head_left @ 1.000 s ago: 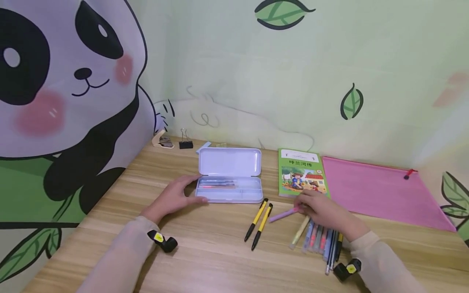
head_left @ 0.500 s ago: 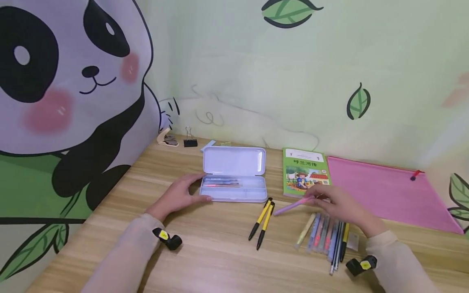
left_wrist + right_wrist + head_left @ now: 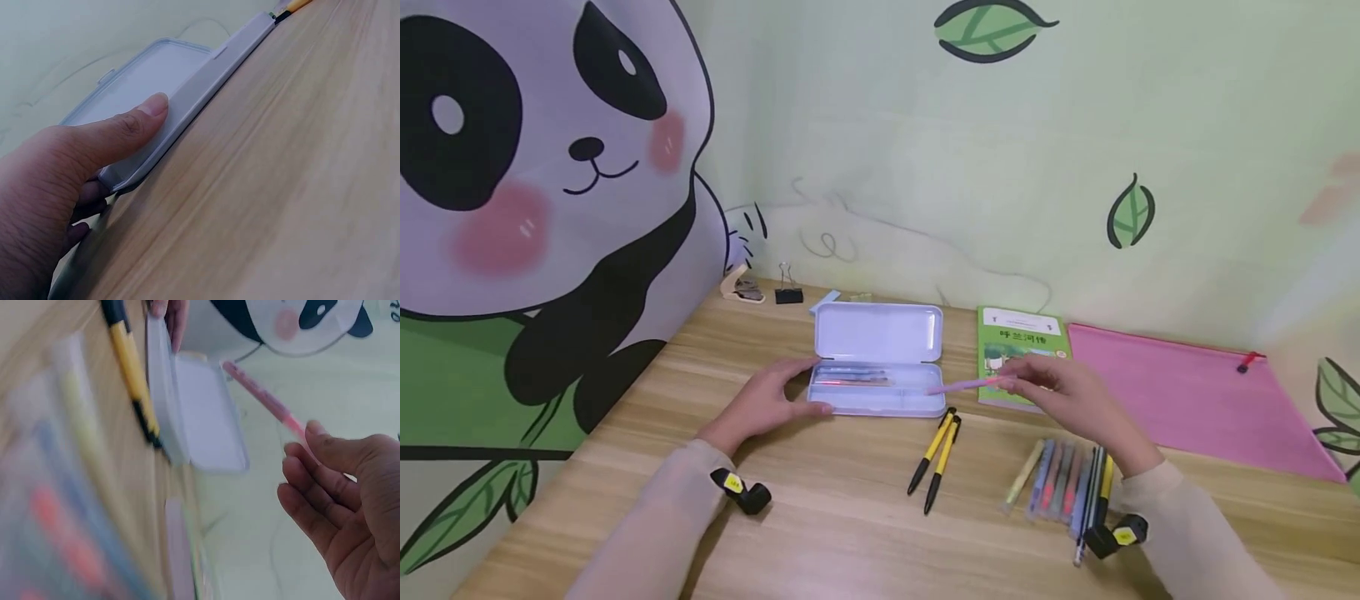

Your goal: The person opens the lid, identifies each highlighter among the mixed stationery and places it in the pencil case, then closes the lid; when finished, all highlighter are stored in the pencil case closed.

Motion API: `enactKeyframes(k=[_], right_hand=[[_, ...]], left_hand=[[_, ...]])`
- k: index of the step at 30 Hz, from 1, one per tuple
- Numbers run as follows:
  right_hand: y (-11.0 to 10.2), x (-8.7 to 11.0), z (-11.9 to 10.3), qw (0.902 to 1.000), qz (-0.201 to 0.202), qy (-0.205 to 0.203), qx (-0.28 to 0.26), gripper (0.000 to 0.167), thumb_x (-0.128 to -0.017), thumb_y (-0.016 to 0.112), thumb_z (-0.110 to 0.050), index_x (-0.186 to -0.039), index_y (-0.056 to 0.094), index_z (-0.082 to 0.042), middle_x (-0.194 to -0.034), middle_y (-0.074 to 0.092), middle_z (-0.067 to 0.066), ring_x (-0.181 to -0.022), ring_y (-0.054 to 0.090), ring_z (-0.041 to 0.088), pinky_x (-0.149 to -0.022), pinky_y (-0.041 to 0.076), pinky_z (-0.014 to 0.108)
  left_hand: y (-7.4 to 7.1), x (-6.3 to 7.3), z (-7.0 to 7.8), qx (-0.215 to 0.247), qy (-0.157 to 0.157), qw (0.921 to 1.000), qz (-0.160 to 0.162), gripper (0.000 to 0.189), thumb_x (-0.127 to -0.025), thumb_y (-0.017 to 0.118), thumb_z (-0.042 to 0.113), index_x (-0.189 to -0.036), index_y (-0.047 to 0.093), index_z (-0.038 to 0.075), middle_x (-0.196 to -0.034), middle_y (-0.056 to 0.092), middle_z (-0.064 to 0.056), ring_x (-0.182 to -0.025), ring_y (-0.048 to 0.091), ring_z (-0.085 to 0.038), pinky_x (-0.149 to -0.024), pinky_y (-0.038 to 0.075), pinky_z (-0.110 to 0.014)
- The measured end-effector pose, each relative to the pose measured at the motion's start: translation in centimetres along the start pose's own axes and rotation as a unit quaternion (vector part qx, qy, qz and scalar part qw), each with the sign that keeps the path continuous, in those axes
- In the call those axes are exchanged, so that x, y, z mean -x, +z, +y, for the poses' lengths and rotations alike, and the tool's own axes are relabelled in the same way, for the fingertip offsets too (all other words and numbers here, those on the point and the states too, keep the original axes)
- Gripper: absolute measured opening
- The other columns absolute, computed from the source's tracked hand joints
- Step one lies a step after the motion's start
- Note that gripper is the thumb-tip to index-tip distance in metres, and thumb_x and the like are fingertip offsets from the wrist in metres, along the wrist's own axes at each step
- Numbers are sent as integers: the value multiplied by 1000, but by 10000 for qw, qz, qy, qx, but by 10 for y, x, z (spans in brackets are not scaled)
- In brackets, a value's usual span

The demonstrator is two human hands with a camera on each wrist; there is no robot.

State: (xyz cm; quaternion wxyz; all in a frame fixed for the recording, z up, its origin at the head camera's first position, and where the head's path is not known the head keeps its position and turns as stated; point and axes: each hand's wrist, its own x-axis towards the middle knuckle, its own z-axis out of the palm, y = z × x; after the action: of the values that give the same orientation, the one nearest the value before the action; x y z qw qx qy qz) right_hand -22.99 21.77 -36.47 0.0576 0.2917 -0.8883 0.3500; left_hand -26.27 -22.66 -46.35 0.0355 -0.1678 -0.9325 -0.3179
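An open pale lilac pencil case point(image 3: 857, 407) stands on the table, lid raised, with several slim pens point(image 3: 850, 375) in its back compartment. At its left end my left hand point(image 3: 765, 402) grips it, the thumb on the front wall; in the left wrist view the thumb point(image 3: 134, 128) lies along that wall and the other fingers are partly hidden behind. My right hand point(image 3: 1071, 396) pinches a purple-pink pen point(image 3: 958, 386) by one end, above the table. The pen's far tip is over the case's right end. In the right wrist view the pen point(image 3: 259, 394) slants away from the fingertips.
Two yellow-and-black pens point(image 3: 938, 467) lie just right of the case's front. A row of several highlighters and pencils point(image 3: 1060, 483) lies below my right hand. Behind are a green book point(image 3: 1018, 321), a pink zip pouch point(image 3: 1180, 400), a binder clip point(image 3: 788, 295) and a stapler-like item point(image 3: 742, 287).
My right hand has lifted the purple-pink pen off the table and carried it left and back, toward the case. My left hand stays at the case's left end.
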Motion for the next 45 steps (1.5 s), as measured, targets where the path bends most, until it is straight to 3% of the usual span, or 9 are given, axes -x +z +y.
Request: enactKeyframes(k=[4, 8, 12, 15, 21, 30, 45], right_hand=[[13, -25, -18, 9994, 350, -36, 57, 16, -97, 70, -27, -109, 75, -17, -92, 75, -5, -84, 70, 13, -64, 56, 28], [32, -57, -40, 9982, 596, 54, -5, 17, -96, 72, -25, -106, 76, -13, -90, 75, -3, -81, 71, 14, -67, 57, 30], [61, -91, -56, 9982, 589, 13, -90, 16, -96, 71, -22, -104, 76, -10, -91, 75, 1, -81, 70, 15, -70, 58, 33], [84, -104, -60, 9992, 394, 30, -10, 15, -97, 68, -20, -104, 76, -9, -91, 74, 2, -82, 68, 14, -72, 58, 31], [108, -109, -59, 9997, 143, 193, 77, 13, -97, 68, -18, -103, 75, -9, -92, 74, 1, -81, 66, 13, -71, 57, 29], [120, -113, -54, 9999, 57, 161, 22, 14, -97, 68, -17, -105, 75, -8, -96, 75, 2, -84, 67, 13, -75, 58, 30], [140, -109, -36, 9984, -151, 231, 491, 15, -94, 67, -6, -106, 74, -2, -99, 74, 9, -93, 69, 22, -85, 59, 38]], left_hand=[[-1, -1, 1, 12, 61, 10000, 3, 103, -69, 73, 78, -149, 50, 17, -151, 49, -7, -141, 42, -32, -117, 32, -53], [-4, 1, 2, 69, 13, 10000, -36, 103, -69, 73, 78, -150, 50, 19, -152, 48, -6, -142, 41, -31, -117, 31, -53], [-6, 1, 3, 56, -29, 10000, -17, 102, -69, 74, 77, -149, 50, 19, -152, 48, -6, -142, 41, -31, -117, 30, -53], [-5, -2, 4, 40, 67, 9999, -100, 101, -71, 74, 76, -150, 49, 19, -152, 49, -6, -142, 41, -31, -118, 31, -52], [-3, -3, 3, 90, 90, 9999, -77, 100, -70, 74, 77, -149, 50, 20, -151, 50, -5, -141, 42, -31, -117, 32, -54], [-7, 0, 1, 109, 79, 9999, -20, 99, -71, 74, 75, -149, 50, 19, -150, 50, -5, -140, 43, -30, -117, 32, -53], [-4, 0, 2, 97, 76, 9999, -56, 101, -71, 72, 78, -149, 50, 17, -151, 50, -7, -141, 42, -31, -117, 31, -53]])
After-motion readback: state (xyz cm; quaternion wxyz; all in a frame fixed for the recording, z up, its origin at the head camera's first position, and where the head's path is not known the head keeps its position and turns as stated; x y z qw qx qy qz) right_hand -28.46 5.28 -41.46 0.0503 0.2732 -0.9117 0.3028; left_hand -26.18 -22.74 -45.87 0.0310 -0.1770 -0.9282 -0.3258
